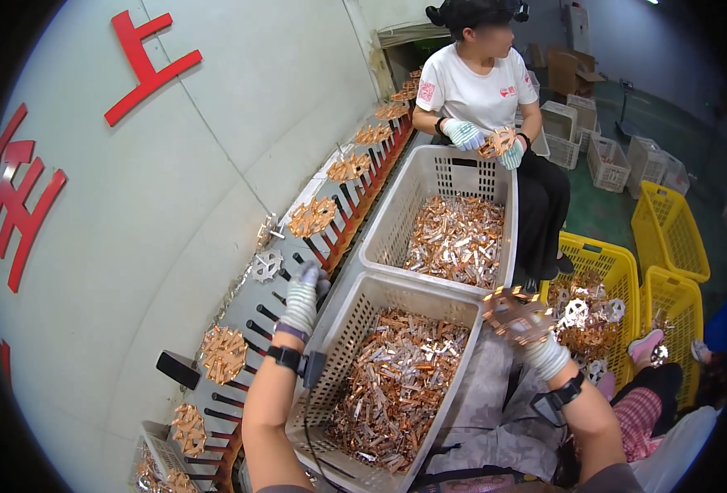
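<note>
My right hand [546,355], in a striped knit glove, is closed on a flat round copper-coloured disc [518,316] with cut-outs and small pieces around its rim. It holds the disc at the right edge of the near grey crate [450,297]. My left hand [301,300], gloved too, reaches past the crate's left side to a row of black-handled rods [266,313]. Its fingers are curled there, and what they hold is hidden. Close by lies a silver cut-out disc [267,264]. Small copper and silver strips [400,386] fill the near crate.
Several copper discs [312,217] sit along the rack by the wall. Beyond stands a second grey crate [507,238] of strips, where a gloved person [478,90] sits holding a disc. Yellow baskets [597,243] with metal pieces stand to the right; another person's leg [655,394] shows there.
</note>
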Demonstrator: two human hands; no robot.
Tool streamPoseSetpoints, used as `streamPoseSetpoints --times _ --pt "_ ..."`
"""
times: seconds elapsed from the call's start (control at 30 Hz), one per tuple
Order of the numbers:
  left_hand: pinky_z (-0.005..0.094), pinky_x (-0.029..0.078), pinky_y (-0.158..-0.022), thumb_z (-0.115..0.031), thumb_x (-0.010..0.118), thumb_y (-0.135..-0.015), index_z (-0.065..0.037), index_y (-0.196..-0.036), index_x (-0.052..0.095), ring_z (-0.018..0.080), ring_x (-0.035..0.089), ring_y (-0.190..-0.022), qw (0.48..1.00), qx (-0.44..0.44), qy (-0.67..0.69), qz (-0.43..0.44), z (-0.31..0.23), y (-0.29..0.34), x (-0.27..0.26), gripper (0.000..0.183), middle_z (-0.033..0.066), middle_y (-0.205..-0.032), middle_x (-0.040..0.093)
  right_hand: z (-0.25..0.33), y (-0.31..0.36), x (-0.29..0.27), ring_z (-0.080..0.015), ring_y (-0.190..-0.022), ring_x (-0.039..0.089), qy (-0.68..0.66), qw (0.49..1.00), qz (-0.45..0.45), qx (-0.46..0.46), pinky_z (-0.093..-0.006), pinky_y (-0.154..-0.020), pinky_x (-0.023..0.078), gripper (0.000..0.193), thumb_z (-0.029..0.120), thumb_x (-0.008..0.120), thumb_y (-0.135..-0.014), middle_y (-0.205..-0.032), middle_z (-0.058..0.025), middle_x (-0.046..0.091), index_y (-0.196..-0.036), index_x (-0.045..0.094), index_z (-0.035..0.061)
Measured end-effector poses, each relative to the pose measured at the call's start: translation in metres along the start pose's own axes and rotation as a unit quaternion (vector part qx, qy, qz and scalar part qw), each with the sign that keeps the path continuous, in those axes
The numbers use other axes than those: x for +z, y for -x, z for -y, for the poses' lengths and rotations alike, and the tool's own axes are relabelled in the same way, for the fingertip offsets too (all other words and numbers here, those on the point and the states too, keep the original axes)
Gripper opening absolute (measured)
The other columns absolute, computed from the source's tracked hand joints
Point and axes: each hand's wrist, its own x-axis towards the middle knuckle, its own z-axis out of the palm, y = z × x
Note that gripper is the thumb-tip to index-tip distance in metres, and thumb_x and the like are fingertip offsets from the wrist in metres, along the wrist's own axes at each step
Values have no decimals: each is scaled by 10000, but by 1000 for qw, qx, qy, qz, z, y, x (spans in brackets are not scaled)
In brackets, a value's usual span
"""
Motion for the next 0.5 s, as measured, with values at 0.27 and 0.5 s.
streamPoseSetpoints --times 0.27,0.5 --pt "303 498 -581 -217 602 -851 -119 -1353 380 134 529 -714 963 119 -177 -164 18 -113 -65 557 83 -927 554 74 15 -57 -170 -888 637 -342 882 -313 -88 -344 -812 528 299 302 659 -837 -940 -28 661 -1046 604 95" --pt "304 476 -480 -193 567 -847 -49 -1228 478 171 563 -614 909 121 -326 -230 8 -119 -69 417 121 -935 592 52 16 -7 -167 -761 622 -225 950 -215 20 -322 -712 528 381 266 652 -838 -870 -61 648 -1139 554 54"
